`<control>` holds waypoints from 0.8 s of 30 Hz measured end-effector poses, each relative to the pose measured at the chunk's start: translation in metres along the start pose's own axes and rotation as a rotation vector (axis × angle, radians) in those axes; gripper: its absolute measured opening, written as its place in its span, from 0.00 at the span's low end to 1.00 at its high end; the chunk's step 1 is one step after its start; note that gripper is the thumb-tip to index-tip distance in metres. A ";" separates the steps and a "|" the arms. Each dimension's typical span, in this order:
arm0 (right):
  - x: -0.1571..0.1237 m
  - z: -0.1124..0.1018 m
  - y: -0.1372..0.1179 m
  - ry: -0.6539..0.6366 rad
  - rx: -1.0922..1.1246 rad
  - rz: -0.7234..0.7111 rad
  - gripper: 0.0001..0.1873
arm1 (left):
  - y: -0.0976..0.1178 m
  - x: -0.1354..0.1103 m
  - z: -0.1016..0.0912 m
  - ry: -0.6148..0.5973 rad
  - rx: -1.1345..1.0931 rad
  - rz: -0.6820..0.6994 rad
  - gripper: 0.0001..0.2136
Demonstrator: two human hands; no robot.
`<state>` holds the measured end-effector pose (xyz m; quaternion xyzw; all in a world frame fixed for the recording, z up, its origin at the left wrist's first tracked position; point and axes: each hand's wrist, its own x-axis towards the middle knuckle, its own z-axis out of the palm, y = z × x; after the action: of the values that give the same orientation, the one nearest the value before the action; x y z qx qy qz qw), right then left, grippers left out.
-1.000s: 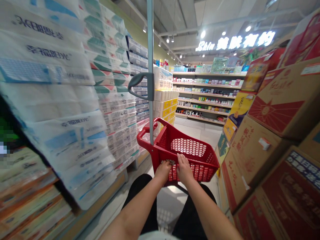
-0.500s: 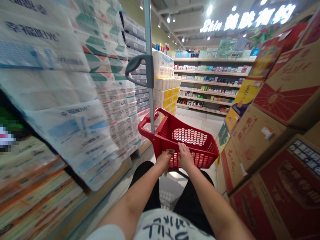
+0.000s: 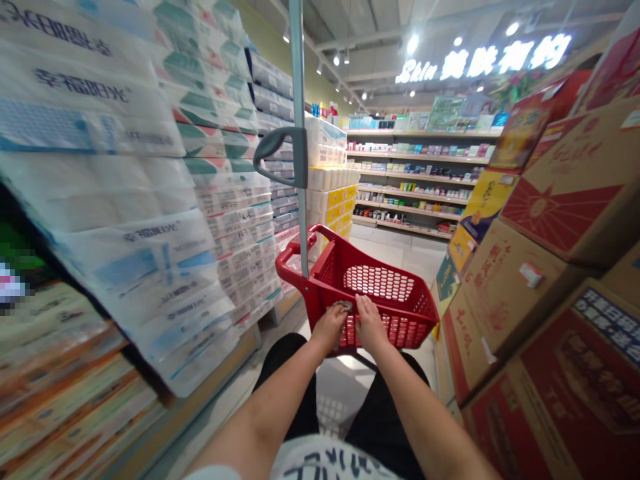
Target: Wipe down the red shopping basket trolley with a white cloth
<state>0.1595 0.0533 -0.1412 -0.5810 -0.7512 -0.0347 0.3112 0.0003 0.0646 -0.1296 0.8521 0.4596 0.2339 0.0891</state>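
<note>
A red plastic shopping basket (image 3: 400, 293) on wheels stands in the aisle in front of me, empty as far as I can see. My left hand (image 3: 330, 327) is closed on its near rim with a small dark thing under the fingers that I cannot make out. My right hand (image 3: 369, 323) lies on the same rim beside it, fingers curled over the edge. A grey pole with a grey handle (image 3: 283, 155) rises from the basket's left side.
Stacked packs of toilet paper (image 3: 150, 200) wall the left side of the aisle. Red and brown cartons (image 3: 555, 220) are piled on the right. Shelves of small goods (image 3: 415, 193) cross the far end under a lit sign. Pale floor runs ahead.
The basket and both hands stay together on the rim; the view has swayed slightly as I move along the aisle.
</note>
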 end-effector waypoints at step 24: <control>0.002 -0.004 0.001 -0.023 0.005 0.024 0.38 | -0.031 -0.011 -0.016 0.011 0.013 -0.064 0.15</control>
<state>0.1617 0.0537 -0.1373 -0.5896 -0.7478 -0.0224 0.3043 -0.0358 0.0718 -0.1306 0.8362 0.4887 0.2325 0.0884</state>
